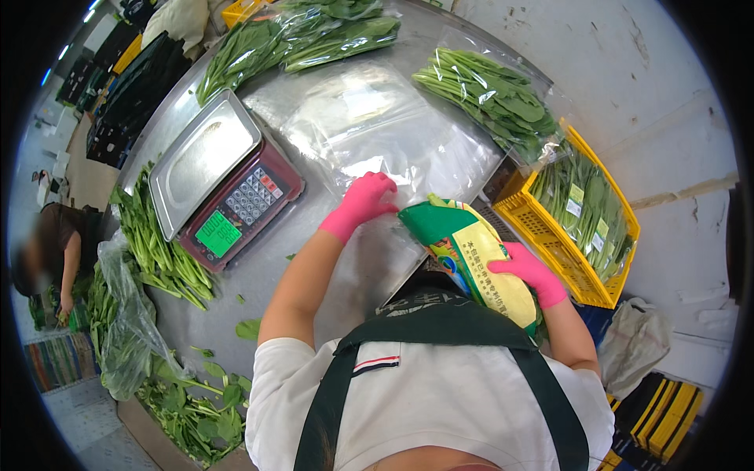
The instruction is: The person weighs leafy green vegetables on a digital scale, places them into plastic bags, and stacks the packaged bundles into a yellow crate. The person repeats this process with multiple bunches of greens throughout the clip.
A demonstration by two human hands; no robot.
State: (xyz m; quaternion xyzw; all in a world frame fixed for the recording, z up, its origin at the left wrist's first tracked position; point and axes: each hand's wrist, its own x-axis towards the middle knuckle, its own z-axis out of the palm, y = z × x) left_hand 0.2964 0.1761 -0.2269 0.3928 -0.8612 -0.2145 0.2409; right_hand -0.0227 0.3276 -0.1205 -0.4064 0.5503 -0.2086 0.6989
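Note:
My right hand (527, 272), in a pink glove, grips a green and yellow printed wrapper (480, 265) rolled around leafy greens, whose stem ends poke out at its upper end. My left hand (372, 200), also gloved in pink, is beside the wrapper's upper end, over the lower edge of some clear plastic bags (377, 123) lying on the steel table; its fingers are curled and apart. Left of it stands a dark red digital scale (244, 206) with a bare steel pan (206, 159) and a lit green display.
Bagged greens (489, 97) lie at the table's far right, more (300, 41) at its far edge. A yellow crate (548, 235) at right holds labelled bagged greens. Loose greens (162, 241) and a crumpled plastic bag (126, 318) lie at left. Another person (65, 247) is at far left.

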